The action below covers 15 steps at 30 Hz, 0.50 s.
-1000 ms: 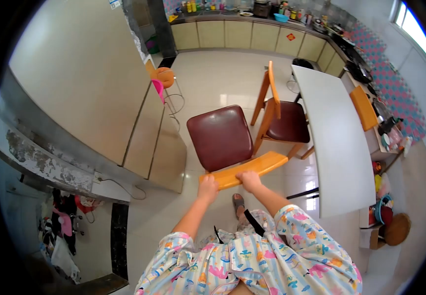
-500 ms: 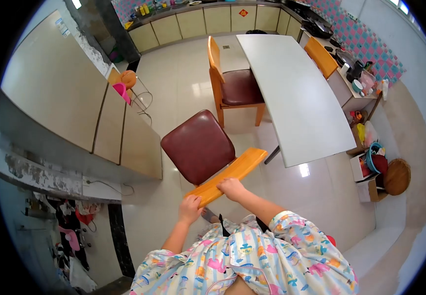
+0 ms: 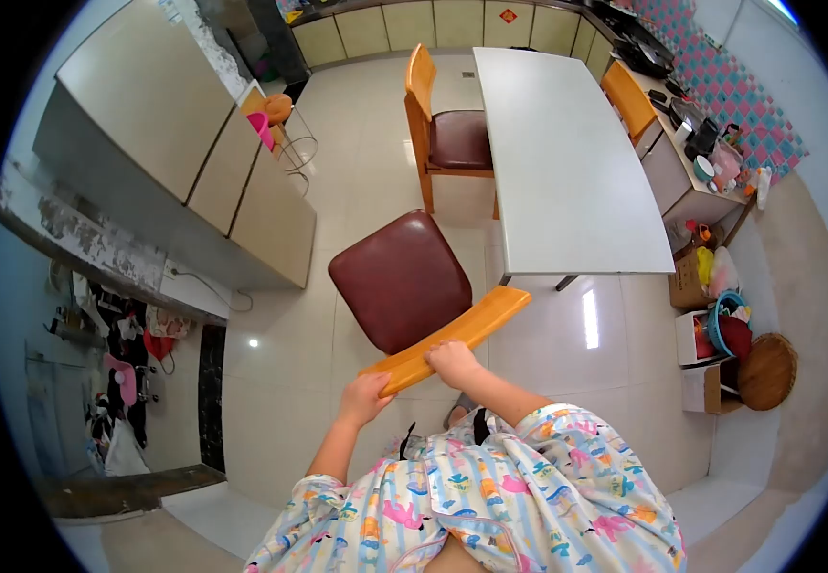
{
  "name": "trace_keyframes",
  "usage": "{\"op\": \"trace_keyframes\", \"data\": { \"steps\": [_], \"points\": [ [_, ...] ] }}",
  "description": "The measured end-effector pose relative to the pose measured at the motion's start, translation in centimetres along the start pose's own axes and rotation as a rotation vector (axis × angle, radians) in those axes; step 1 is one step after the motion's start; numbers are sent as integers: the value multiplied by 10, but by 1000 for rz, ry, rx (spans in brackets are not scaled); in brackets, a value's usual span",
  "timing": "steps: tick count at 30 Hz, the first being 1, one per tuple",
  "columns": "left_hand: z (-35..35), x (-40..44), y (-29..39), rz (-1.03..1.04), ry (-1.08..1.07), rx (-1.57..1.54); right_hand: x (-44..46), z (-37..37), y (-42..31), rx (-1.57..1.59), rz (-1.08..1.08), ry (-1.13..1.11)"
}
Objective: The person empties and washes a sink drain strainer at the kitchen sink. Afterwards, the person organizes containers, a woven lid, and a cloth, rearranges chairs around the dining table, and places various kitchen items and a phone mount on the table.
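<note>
A wooden chair with a dark red padded seat (image 3: 402,280) stands just in front of me, its orange-brown backrest (image 3: 476,323) toward me. My left hand (image 3: 366,398) is closed around the left end of the backrest's top. Further right along the same rail, my right hand (image 3: 451,363) is closed over it near the middle. The chair's legs are hidden beneath the seat. Beyond it to the right is a white table (image 3: 581,181), and a second chair (image 3: 459,140) is tucked partly under its left side.
A tall beige fridge-like cabinet (image 3: 161,105) stands at the left. Another chair's backrest (image 3: 630,101) shows on the table's far right side. Boxes, a blue basin (image 3: 722,325) and a round woven tray (image 3: 768,372) sit along the right wall. A stool (image 3: 278,110) is behind the cabinet.
My view has shifted, and the table and cabinet appear at changed angles. The held chair now sits nearer the table's front left corner. Both hands keep their hold on the backrest.
</note>
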<state>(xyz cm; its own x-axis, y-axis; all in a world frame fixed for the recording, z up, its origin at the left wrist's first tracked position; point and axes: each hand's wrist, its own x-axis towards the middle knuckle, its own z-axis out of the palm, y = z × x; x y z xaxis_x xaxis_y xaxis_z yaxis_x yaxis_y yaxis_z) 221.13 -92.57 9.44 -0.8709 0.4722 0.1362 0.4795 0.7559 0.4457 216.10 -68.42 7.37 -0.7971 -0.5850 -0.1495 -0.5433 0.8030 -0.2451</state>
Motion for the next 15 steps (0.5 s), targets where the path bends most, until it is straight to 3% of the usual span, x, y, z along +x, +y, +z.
{"op": "trace_keyframes", "data": {
  "steps": [7, 15],
  "points": [
    [5, -82, 31, -70, 123, -128, -79, -1, -69, 73, 105, 30],
    [-9, -155, 70, -88, -138, -144, -178, -1, -120, 243, 126, -105]
  ]
}}
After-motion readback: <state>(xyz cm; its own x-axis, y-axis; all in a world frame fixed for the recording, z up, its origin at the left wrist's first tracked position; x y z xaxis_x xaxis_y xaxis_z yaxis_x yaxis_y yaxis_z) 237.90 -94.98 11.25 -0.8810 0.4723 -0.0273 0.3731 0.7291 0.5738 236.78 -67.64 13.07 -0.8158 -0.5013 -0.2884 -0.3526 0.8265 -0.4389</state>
